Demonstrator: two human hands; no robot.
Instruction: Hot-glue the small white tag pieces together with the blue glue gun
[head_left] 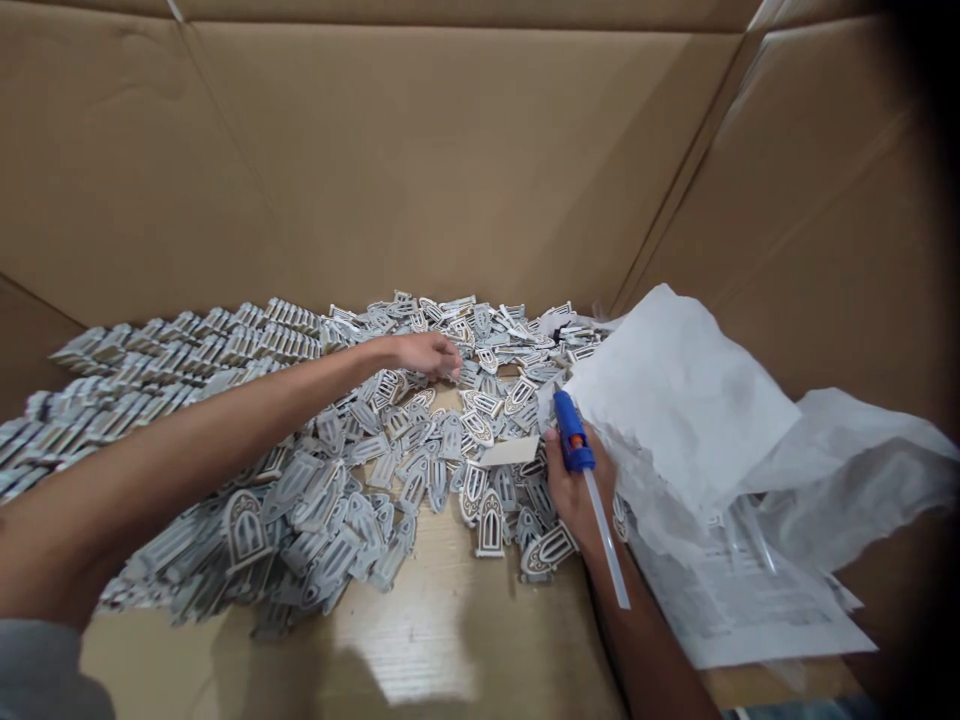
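My left hand (427,354) reaches far forward into a heap of small grey arch-shaped window pieces (352,450), its fingers curled down onto pieces at the far middle of the heap. My right hand (574,490) grips a blue glue gun (572,430) with a clear glue stick (607,545) poking out of its back toward me. The gun's nose points away, next to a small pale flat strip (510,452) lying on the pieces.
Brown cardboard walls (450,170) enclose the work surface on the far side and right. Neat rows of the same grey pieces (172,350) lie at the left. Crumpled white paper and plastic (690,400) and a printed sheet (742,600) lie at the right. Bare wooden tabletop (450,620) shows near me.
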